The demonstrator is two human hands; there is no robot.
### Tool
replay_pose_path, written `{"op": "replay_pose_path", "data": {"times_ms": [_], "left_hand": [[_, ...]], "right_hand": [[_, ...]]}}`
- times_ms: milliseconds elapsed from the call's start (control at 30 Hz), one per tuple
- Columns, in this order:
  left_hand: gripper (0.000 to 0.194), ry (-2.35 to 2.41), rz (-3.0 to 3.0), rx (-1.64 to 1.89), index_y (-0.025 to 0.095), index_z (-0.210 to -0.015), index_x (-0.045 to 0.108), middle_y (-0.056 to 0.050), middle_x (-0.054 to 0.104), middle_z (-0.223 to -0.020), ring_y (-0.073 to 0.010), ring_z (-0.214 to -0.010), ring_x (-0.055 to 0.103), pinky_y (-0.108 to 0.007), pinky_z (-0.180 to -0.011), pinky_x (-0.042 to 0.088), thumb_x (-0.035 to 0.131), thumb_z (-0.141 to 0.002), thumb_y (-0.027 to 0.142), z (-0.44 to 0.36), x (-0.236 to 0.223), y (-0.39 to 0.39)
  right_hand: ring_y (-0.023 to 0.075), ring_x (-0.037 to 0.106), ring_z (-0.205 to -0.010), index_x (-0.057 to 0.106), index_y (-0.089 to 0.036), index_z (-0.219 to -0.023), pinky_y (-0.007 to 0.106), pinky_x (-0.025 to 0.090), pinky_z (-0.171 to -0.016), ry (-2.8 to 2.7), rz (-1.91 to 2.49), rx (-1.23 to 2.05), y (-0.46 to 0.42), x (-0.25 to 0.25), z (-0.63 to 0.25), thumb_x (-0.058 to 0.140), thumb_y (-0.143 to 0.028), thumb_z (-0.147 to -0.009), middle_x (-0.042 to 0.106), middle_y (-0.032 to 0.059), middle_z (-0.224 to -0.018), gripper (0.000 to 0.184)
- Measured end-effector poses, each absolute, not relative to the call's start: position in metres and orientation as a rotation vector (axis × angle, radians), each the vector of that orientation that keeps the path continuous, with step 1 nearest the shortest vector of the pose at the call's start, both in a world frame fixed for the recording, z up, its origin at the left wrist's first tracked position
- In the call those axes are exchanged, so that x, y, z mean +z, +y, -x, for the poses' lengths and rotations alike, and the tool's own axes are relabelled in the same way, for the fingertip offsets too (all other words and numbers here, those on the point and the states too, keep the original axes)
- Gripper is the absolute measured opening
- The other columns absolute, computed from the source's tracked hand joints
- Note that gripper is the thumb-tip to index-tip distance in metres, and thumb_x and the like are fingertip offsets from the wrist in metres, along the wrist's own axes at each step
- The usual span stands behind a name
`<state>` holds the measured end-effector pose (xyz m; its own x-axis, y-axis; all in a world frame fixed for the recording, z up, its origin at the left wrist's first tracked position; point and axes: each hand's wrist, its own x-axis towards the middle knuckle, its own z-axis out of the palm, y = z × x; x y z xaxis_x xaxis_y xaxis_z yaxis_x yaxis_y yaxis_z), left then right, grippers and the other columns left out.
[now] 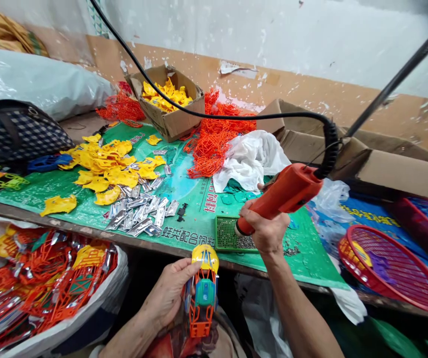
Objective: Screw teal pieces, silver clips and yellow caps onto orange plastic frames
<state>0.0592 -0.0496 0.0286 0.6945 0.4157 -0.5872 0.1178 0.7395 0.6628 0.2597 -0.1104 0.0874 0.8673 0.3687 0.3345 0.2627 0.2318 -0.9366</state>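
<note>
Toy car [204, 296], pinched in our left hand [171, 293], looks mostly assembled; our right hand [270, 231] grips a power screwdriver [284, 191] at the green tray [225, 229]; loose yellow shells [119, 176] lie unfitted on the desk [306, 261].

toy car [205, 292]: glossy plastic | screwdriver [286, 190]: smooth plastic | box [179, 126]: cardboard

Your toy vehicle [203, 298], an orange lattice frame with a green middle and a yellow, blue-marked end piece, lies lengthwise at the lower centre of the frame, yellow end uppermost. Right of centre, your orange-red corded driver [286, 191] slants, nose down-left, over a small green tray [224, 228] of gridded holes, small grey metal pieces [246, 242] gathered inside its right part.
</note>
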Motion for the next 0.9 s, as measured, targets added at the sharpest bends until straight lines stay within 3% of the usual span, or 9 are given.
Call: {"op": "replay_pose_path", "data": {"times_ms": [233, 500, 733, 900], "left_hand": [[0.036, 0.727, -0.681, 0.229, 0.009, -0.092, 0.071, -0.010, 0.074, -0.084, -0.0140, -0.064, 0.064, -0.024, -0.062, 0.052, 0.079, -0.071, 0.038, -0.058, 0.028, -0.050], [0.033, 0.795, -0.737, 0.320, 0.014, -0.070, 0.060, 0.003, 0.059, -0.058, -0.0071, -0.047, 0.049, -0.019, -0.047, 0.040, 0.080, -0.068, 0.041, -0.056, 0.026, -0.054], [0.036, 0.767, -0.758, 0.295, 0.016, -0.069, 0.056, 0.004, 0.057, -0.056, -0.0073, -0.045, 0.047, -0.019, -0.047, 0.038, 0.078, -0.069, 0.045, -0.055, 0.027, -0.055], [0.035, 0.752, -0.749, 0.298, 0.017, -0.068, 0.055, 0.004, 0.056, -0.055, -0.0077, -0.045, 0.047, -0.020, -0.047, 0.038, 0.076, -0.071, 0.044, -0.055, 0.026, -0.055]], "right_hand": [[0.0133, 0.056, -0.052, 0.062, -0.017, -0.061, 0.032, 0.050, -0.055, -0.587, 1.216, 0.101, -0.112, 0.107, -0.259, 0.073, -0.021, -0.061, 0.061, -0.0017, -0.061, 0.011], [0.0144, 0.058, -0.058, 0.061, -0.021, -0.086, 0.034, 0.052, -0.061, -0.631, 1.121, 0.389, -0.113, 0.124, -0.209, 0.070, -0.017, -0.064, 0.061, -0.0030, -0.068, 0.025], [0.0149, 0.058, -0.061, 0.062, -0.019, -0.071, 0.035, 0.055, -0.062, -0.704, 1.153, 0.460, -0.107, 0.106, -0.194, 0.070, -0.017, -0.065, 0.058, -0.0008, -0.070, 0.010], [0.0151, 0.058, -0.062, 0.064, -0.018, -0.070, 0.034, 0.055, -0.062, -0.687, 1.138, 0.488, -0.105, 0.103, -0.190, 0.069, -0.015, -0.065, 0.058, -0.0009, -0.069, 0.009]]}}
